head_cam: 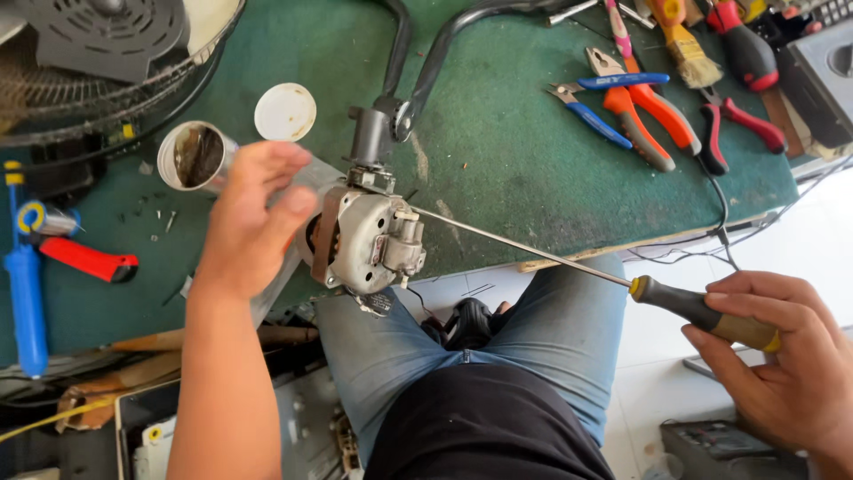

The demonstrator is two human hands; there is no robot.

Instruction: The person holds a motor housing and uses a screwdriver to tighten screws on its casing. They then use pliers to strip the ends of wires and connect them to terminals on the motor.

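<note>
While the left hand (249,222) cups the back of the grey fan motor (369,240) with fingers loosely spread, the right hand (782,360) grips a long screwdriver (569,262), its tip at the motor's gearbox. Motor sits at the green bench (498,169) edge; a grease tin (195,156) stands just beyond the left hand.

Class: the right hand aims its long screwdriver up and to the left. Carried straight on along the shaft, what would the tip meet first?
The right hand holds the screwdriver, whose tip already reaches the grey fan motor, apparently at its small gearbox; exact contact is unclear.
</note>
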